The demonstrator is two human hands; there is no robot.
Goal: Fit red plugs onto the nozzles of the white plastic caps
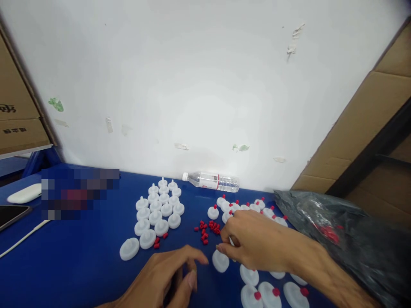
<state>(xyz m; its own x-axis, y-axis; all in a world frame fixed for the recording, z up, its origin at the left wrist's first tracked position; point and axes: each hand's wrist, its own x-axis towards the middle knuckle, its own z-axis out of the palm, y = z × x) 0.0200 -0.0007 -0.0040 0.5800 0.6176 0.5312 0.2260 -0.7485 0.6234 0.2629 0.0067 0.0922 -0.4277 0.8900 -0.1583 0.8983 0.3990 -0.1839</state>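
My right hand (257, 239) is curled over the right-hand group of white plastic discs, thumb and fingers drawn together. Whatever it may grip is hidden beneath the fingers. A white disc (220, 261) lies just below its thumb. My left hand (170, 273) hovers at the front, thumb and forefinger apart, with nothing visible between them. Between the groups lies a small pile of red caps (212, 226). To the left, white discs with bare nozzles (156, 217) stand in rows. On the right, several discs carry red caps on their nozzles (269, 295).
A clear plastic bottle (212, 181) lies against the white wall. At right, a dark plastic bag (362, 248) holds more red caps (329, 234). A phone (13, 215), a white case (24, 193) and a white cable (24, 238) lie on the left, beside a blurred patch.
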